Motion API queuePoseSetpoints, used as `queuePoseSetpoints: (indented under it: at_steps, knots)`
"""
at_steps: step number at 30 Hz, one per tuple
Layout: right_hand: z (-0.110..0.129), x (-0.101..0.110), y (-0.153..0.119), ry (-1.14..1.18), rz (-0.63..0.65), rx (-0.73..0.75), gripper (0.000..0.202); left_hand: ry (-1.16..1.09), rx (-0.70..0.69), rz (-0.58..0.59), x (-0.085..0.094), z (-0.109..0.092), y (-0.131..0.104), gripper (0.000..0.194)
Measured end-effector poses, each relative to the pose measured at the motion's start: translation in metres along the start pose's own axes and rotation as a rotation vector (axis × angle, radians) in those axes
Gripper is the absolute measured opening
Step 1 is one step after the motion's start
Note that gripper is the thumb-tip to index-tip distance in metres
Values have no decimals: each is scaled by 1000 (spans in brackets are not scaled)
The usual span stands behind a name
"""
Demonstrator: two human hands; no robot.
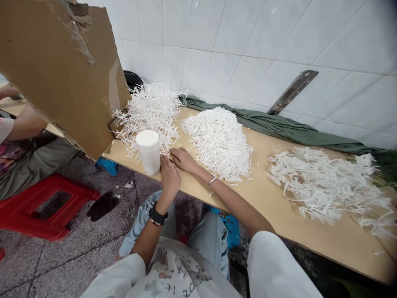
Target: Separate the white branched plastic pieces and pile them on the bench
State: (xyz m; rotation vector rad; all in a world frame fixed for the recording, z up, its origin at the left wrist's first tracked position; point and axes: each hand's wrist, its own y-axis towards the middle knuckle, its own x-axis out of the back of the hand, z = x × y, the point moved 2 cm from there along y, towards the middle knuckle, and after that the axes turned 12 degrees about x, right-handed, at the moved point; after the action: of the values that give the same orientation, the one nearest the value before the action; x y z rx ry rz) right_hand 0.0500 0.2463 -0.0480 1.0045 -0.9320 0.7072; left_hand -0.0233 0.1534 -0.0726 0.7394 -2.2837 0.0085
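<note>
A white lidded canister [148, 153] stands upright near the front edge of the table. My left hand [170, 178] is beside its right side, fingers stretched out and close to the canister wall; whether they touch it I cannot tell. My right hand [185, 160] lies low over the tabletop facing the left one, its fingers slightly bent and reaching to the edge of a loose heap of white branching strands [155, 105]. I see nothing clearly gripped in either hand. Right of them sits a denser mound of short white pieces [221, 142].
More long white strands [325, 182] spread across the right of the wooden table [257, 194]. A cardboard sheet [71, 74] rises at the left end. Green cloth [279, 128] runs along the tiled wall. A red stool [58, 198] and another person's arm [26, 122] are at left.
</note>
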Motion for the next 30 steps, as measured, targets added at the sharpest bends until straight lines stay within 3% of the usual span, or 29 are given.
queuePoseSetpoints:
  at_steps: [6, 10, 19, 30]
  knots:
    - [20, 12, -50, -7, -2, -49, 46, 75, 59, -71, -6, -6, 4, 62]
    - [34, 21, -65, 33, 15, -18, 44, 86, 43, -71, -3, -10, 5, 62]
    - [11, 16, -44, 94, -98, -158, 40, 166, -43, -9, -3, -8, 10, 57]
    - [14, 5, -9, 164, -72, -22, 37, 276, -93, -58, -1, -1, -19, 58]
